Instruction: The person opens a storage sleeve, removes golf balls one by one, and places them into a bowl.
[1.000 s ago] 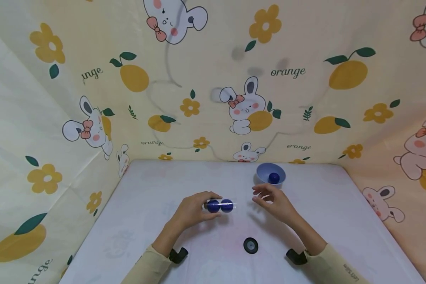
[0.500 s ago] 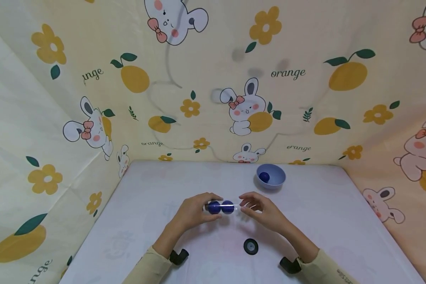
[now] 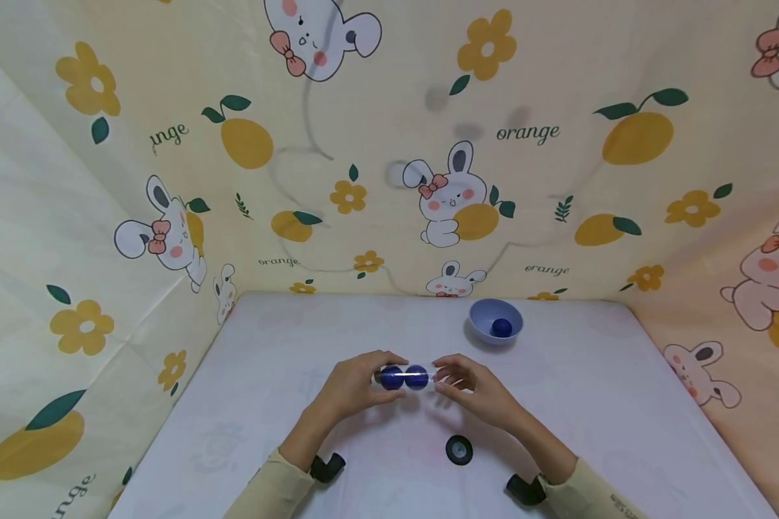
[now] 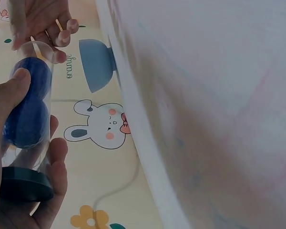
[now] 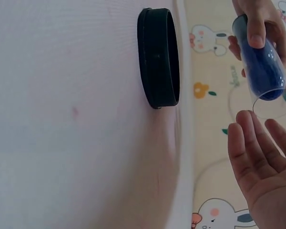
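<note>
1. Rabbit-and-orange cloth [image 3: 526,43] backs the white table [image 3: 266,447]. Head view: my left hand [image 3: 355,386] clamps the clear tube [image 3: 404,375], two blue balls [image 3: 417,378] inside; my right hand [image 3: 479,391] is at its open end. I'd judge the step is work at that mouth; the next move calls for a level tube, lest balls roll out. Only here does the third ball [image 3: 502,328] show, inside the blue bowl [image 3: 482,317].
2. Left wrist: the dark base [image 4: 26,185] shows; the bowl's contents don't.
3. Right wrist: my right fingers [image 5: 236,148] spread apart near the rim, contact uncertain; the black disc [image 5: 158,57] shows lid-like depth.
</note>
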A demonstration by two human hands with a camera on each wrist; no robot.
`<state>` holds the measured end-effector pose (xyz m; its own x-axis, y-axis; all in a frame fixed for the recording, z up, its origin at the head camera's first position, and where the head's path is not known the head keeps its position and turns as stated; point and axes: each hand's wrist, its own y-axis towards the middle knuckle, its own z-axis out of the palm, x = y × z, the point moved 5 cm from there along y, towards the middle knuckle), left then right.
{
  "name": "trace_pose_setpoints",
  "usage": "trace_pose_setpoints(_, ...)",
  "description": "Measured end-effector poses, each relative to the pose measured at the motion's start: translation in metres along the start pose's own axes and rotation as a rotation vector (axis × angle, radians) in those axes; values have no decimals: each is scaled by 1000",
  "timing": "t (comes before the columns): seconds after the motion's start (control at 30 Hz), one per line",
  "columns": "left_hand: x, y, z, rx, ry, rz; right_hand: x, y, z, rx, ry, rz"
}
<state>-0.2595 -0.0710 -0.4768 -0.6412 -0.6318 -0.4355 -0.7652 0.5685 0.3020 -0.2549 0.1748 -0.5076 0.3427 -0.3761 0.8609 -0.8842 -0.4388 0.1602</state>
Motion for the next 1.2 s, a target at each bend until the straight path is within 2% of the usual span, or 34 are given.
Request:
trace_pose_setpoints(0.3, 0, -1, -4, -14, 44, 37, 0, 3, 4, 37, 38, 19)
trace_pose_setpoints(0.53, 0, -2, -8, -36, 28, 65, 2, 5, 5, 44, 55, 19)
trace_pose_setpoints(1.0, 3, 0, -7, -26, 5, 26, -1, 6, 0, -3, 59, 31)
trace_pose_setpoints(1.2, 4, -1, -9, -50, -9, 17, -2, 6, -3, -23, 75, 22)
